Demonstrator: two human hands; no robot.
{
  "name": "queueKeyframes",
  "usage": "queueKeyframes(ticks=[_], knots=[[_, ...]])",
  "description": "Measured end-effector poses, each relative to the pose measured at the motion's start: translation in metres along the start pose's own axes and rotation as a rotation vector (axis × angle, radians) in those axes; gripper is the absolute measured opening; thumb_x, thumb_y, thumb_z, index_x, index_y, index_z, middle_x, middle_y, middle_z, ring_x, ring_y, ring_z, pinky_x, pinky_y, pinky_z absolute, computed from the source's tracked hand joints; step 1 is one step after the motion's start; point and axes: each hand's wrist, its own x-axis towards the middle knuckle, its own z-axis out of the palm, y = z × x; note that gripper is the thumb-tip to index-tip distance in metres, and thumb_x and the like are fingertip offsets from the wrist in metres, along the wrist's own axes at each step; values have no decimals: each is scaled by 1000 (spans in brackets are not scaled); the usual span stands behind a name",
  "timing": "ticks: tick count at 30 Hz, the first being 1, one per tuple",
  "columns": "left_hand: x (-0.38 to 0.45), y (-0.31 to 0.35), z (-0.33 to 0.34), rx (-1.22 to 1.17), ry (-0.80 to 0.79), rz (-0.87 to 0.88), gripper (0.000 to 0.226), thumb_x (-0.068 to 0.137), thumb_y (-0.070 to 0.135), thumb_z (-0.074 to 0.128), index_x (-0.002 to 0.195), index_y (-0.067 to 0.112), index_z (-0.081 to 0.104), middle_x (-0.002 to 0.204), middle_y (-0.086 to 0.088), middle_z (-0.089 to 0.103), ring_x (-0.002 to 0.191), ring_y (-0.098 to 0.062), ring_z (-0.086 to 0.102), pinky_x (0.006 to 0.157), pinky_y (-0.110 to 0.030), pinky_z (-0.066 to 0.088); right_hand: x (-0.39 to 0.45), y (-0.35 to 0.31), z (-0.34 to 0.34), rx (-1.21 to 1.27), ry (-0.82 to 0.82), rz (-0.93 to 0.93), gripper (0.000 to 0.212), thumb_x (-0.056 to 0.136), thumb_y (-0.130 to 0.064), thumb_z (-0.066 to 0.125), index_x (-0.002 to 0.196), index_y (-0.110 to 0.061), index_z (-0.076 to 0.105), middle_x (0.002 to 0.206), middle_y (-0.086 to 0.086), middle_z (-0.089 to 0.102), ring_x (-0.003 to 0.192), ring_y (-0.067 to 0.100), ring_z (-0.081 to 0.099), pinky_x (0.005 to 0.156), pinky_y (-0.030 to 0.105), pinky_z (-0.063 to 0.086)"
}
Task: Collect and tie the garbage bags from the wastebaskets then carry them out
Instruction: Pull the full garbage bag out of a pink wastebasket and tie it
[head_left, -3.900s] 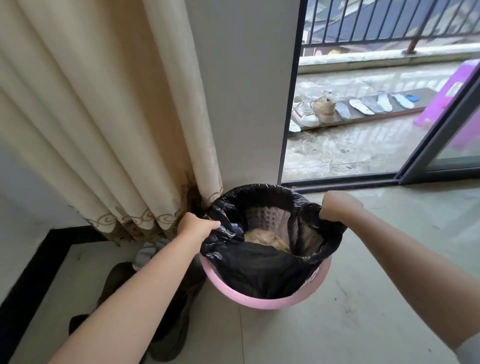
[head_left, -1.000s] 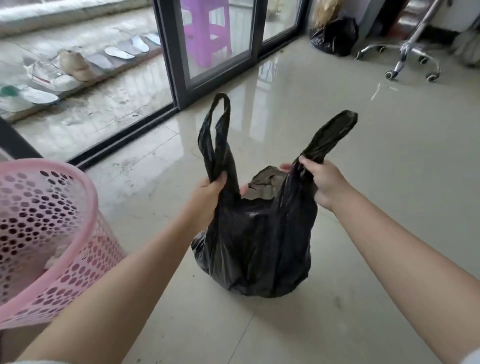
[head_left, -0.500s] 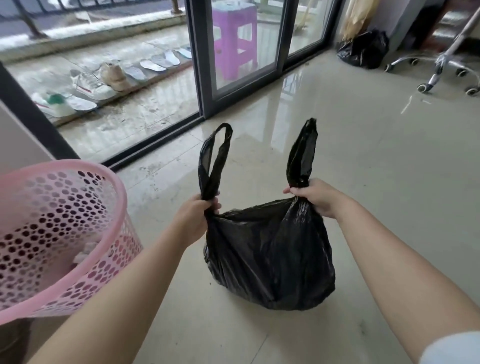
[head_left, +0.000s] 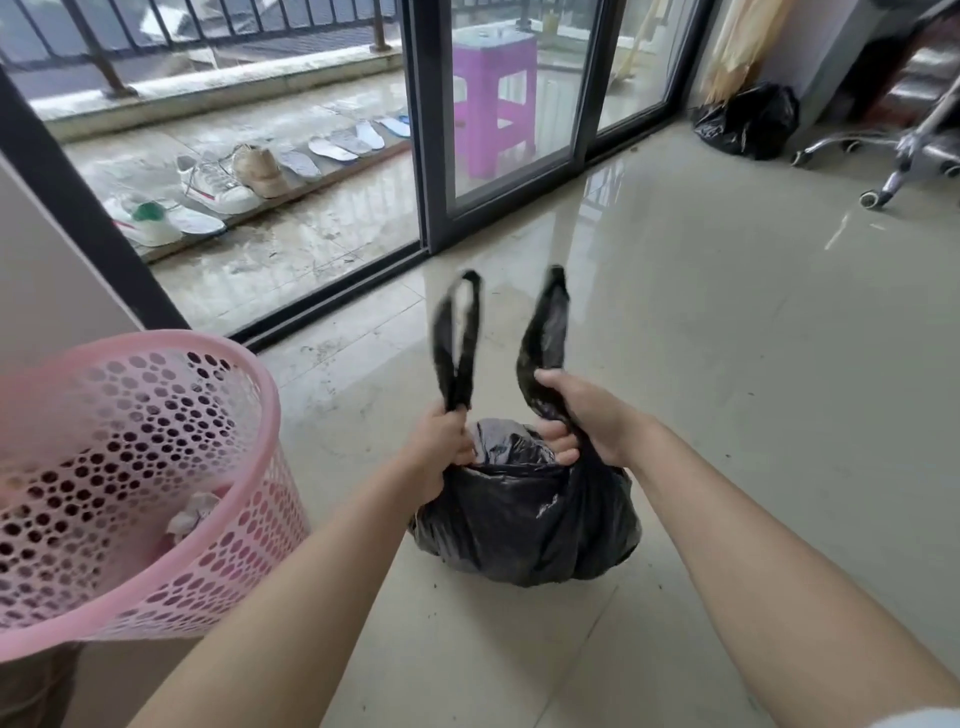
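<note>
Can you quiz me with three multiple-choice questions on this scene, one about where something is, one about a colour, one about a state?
1. Where is the wastebasket?
A. left of the garbage bag
B. on the balcony
C. behind the stool

2. What colour is the stool?
A. green
B. purple
C. white

3. How is the garbage bag held?
A. one hand only
B. untouched
C. each hand grips one handle

Answers: 1 A, the pink basket sits at the left edge. 2 B, it shows purple behind the glass door. 3 C, left hand and right hand each hold a loop, not yet knotted.
</note>
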Motion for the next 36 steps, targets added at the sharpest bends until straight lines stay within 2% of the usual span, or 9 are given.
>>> queueKeyframes(ticks=[3,6,9,19,21,24,28,32,36], knots=[[-3,-4,-4,371,-106,-208,11,78,15,49,80,9,39,62,-3,31,51,-14,27,48,-22,24,6,1,15,-232,58,-58,37,97,-22,25,62,-14,30,47,0,32,24,5,24,32,14,20],[-6,1,-15,310,-224,-230,23,75,11,49,60,14,33,62,0,31,52,-12,24,54,-23,20,5,5,19,-676,82,-188,39,98,-14,34,60,-11,37,50,3,36,33,10,34,37,16,28],[-10,3,-28,177,-357,-149,24,80,15,60,56,17,55,56,6,42,53,-8,33,62,-21,31,0,3,16,-930,78,-220,39,93,-20,49,55,-14,41,48,-2,37,41,8,34,43,17,27],[-5,-17,-23,182,-225,-57,53,89,59,37,95,11,60,37,11,46,43,-9,40,58,-21,32,-2,4,13,-874,-137,-47,45,89,-14,53,48,-16,34,28,-11,29,28,4,27,38,11,25],[-5,-17,-18,211,-161,-51,54,87,60,41,87,9,59,31,10,42,43,-11,40,57,-23,32,0,7,10,-871,-159,-8,46,90,-16,53,47,-18,37,28,-11,31,30,3,27,42,14,26],[-7,-11,-13,93,-121,-28,39,95,37,38,70,12,55,39,8,53,40,-6,50,52,-24,38,2,8,6,-782,-203,46,47,91,-16,52,46,-17,38,31,-11,36,34,4,31,50,17,31],[-13,2,-26,-86,-407,-92,41,95,28,40,60,16,58,59,3,54,46,-7,52,54,-19,41,-4,6,-9,-551,-307,114,11,67,-8,61,57,-8,54,47,-5,58,49,7,58,58,16,50],[-19,5,-42,390,-665,-147,7,80,17,57,74,14,58,54,7,55,51,-4,50,60,-16,41,-5,6,-17,-571,-142,70,8,67,-1,57,62,-6,59,54,2,59,56,17,56,58,22,48],[-20,12,-29,654,-497,-25,26,89,-3,51,69,14,49,31,10,46,35,0,42,56,-18,36,-3,3,-9,-561,-31,-52,22,86,5,46,67,-4,52,57,5,46,46,10,47,48,18,40]])
